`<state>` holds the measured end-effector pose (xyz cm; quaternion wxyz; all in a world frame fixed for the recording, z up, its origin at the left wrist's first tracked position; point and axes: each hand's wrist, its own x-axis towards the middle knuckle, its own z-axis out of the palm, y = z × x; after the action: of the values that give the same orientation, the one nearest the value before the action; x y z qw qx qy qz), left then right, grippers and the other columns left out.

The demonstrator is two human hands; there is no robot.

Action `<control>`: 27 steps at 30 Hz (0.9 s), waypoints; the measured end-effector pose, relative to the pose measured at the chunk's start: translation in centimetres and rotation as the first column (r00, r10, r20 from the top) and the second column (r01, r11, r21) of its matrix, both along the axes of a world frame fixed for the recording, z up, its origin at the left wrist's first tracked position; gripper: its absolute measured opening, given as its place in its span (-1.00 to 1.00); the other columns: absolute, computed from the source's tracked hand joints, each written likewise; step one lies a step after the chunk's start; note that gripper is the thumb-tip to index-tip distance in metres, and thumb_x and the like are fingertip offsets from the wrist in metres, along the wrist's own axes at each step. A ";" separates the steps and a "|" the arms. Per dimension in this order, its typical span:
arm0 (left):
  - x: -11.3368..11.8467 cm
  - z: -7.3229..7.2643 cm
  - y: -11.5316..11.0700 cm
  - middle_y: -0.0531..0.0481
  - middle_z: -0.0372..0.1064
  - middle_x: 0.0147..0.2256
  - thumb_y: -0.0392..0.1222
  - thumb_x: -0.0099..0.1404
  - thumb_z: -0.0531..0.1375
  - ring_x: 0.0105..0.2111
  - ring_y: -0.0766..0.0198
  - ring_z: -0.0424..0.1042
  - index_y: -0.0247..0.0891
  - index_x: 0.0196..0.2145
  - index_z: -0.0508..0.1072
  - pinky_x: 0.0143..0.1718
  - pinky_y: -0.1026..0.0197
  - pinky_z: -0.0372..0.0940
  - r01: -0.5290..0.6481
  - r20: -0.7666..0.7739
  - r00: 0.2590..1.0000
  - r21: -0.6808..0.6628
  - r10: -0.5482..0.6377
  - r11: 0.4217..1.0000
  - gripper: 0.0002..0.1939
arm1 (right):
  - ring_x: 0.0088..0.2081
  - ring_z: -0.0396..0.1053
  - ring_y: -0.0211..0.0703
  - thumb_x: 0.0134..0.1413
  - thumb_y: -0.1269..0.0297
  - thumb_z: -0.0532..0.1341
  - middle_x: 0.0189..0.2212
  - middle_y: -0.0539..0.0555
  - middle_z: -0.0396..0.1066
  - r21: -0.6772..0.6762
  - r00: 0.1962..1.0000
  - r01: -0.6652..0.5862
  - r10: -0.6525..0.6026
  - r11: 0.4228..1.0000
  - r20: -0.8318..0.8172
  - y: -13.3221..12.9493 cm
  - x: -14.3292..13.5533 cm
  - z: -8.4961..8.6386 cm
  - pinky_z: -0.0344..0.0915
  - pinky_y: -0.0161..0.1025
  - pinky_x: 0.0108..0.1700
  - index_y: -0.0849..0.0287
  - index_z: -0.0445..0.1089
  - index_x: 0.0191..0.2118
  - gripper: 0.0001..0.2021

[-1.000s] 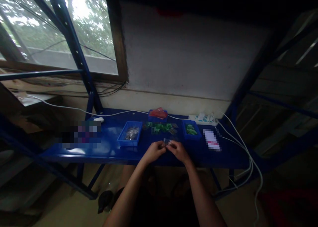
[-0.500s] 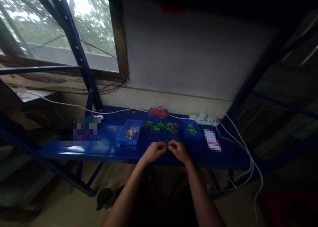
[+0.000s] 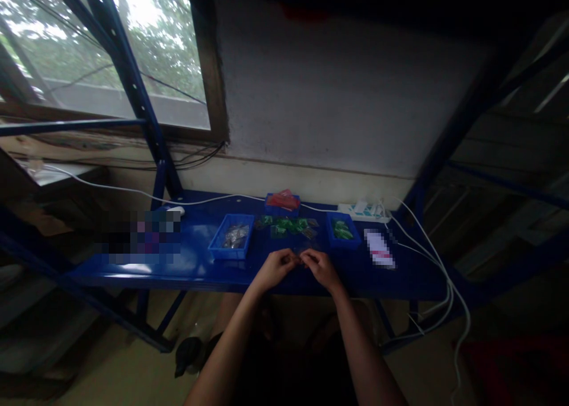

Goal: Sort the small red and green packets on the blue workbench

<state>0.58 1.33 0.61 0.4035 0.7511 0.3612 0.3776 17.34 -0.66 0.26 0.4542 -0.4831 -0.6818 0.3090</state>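
Observation:
My left hand (image 3: 281, 265) and my right hand (image 3: 317, 265) meet over the front of the blue table (image 3: 186, 240). Their fingertips are pinched together, almost touching. Whatever they hold is too small and dark to make out, though a faint clear film shows just beyond the fingertips. Past them lies a loose spread of small green packets (image 3: 290, 225). To the left, a blue tray (image 3: 216, 253) contains clear, silvery packets (image 3: 235, 237). On the right stands another blue tray (image 3: 344, 243), with green packets inside.
A small blue bin (image 3: 270, 208) at the back holds red plastic bags (image 3: 284, 199). A white power strip (image 3: 363, 212) with cables lies behind the right tray. A blurred-out white and pink item (image 3: 379, 249) is at right. Blue rack posts (image 3: 133, 80) frame the table.
Both hands stay pinched together in nearly the same spot, with only slight finger movement. The whole view has shifted a little; the trays and packets lie as before.

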 end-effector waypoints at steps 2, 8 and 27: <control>0.0 -0.1 0.0 0.00 0.43 -0.46 -0.15 0.17 0.11 -0.44 0.28 0.35 -0.32 -0.46 0.42 -0.37 0.30 0.20 -0.014 0.004 1.000 -0.007 0.015 1.000 -0.81 | -0.47 0.31 -0.22 0.08 0.20 0.08 -0.54 -0.03 0.39 0.004 1.000 0.009 -0.009 1.000 -0.001 0.0 0.0 0.0 0.20 -0.31 -0.34 0.16 0.42 -0.46 -0.76; 0.1 0.1 0.0 0.00 0.40 -0.48 -0.09 0.20 0.11 -0.48 0.31 0.30 -0.34 -0.43 0.42 -0.41 0.31 0.17 -0.021 -0.016 1.000 -0.021 0.021 1.000 -0.76 | -0.46 0.33 -0.20 0.12 0.17 0.04 -0.52 0.00 0.41 -0.001 0.999 0.028 -0.028 1.000 -0.028 0.2 0.0 -0.3 0.23 -0.30 -0.34 0.16 0.42 -0.42 -0.72; -0.2 0.0 0.3 -0.02 0.44 -0.47 -0.02 0.20 0.10 -0.44 0.26 0.33 -0.34 -0.41 0.50 -0.41 0.31 0.17 -0.092 0.015 0.996 0.007 0.092 0.996 -0.68 | -0.38 0.38 -0.18 0.02 0.19 0.16 -0.45 0.00 0.44 0.009 1.000 0.025 -0.025 1.000 0.012 0.5 0.1 -0.9 0.26 -0.28 -0.30 0.16 0.37 -0.41 -0.85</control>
<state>0.42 1.62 0.58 0.3854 0.7325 0.3911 0.4026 17.46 -0.16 -0.65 0.4560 -0.4912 -0.6800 0.2972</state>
